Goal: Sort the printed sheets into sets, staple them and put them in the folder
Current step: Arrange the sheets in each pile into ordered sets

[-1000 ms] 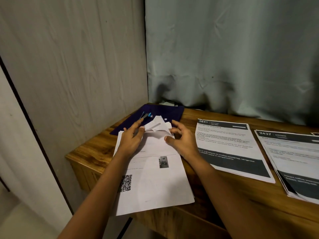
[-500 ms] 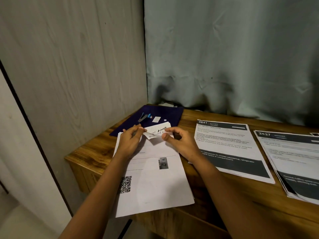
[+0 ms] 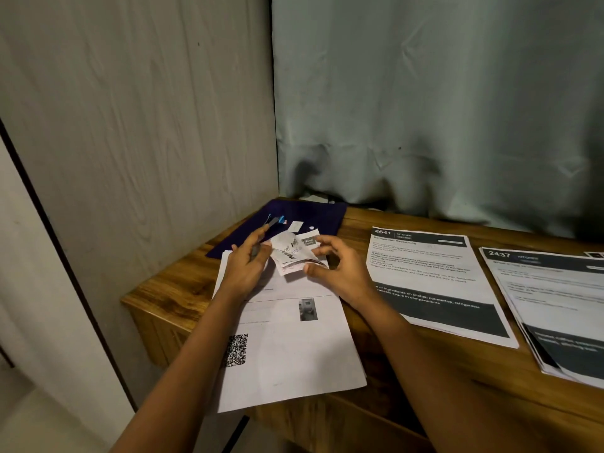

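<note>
Both curled, my left grip (image 3: pixel 245 269) and right grip (image 3: pixel 340 269) pinch a small crumpled slip (image 3: pixel 291 253) between them just above the QR-coded sheets (image 3: pixel 294 354) on the table (image 3: pixel 425 371), the dark blue folder (image 3: pixel 313 212) just behind, two more printed sets (image 3: pixel 434 279) lying to the right.

The table (image 3: pixel 425 403) is warm brown with streaky wood grain. The folder (image 3: pixel 313 214) is dark navy — almost purple — with a small blue piece (image 3: pixel 280 219) on it. The nearest sheet (image 3: pixel 294 364) is white, printed with a black QR code (image 3: pixel 237 349). The second sheet (image 3: pixel 434 282) is white with black text and charcoal bands, and so is the stack (image 3: pixel 555 305) beside it. The paper slip (image 3: pixel 291 253) is white with black and reddish print. The curtain (image 3: pixel 425 93) is dull grey-green, the wall panel (image 3: pixel 130 109) pale grey and grained.
</note>
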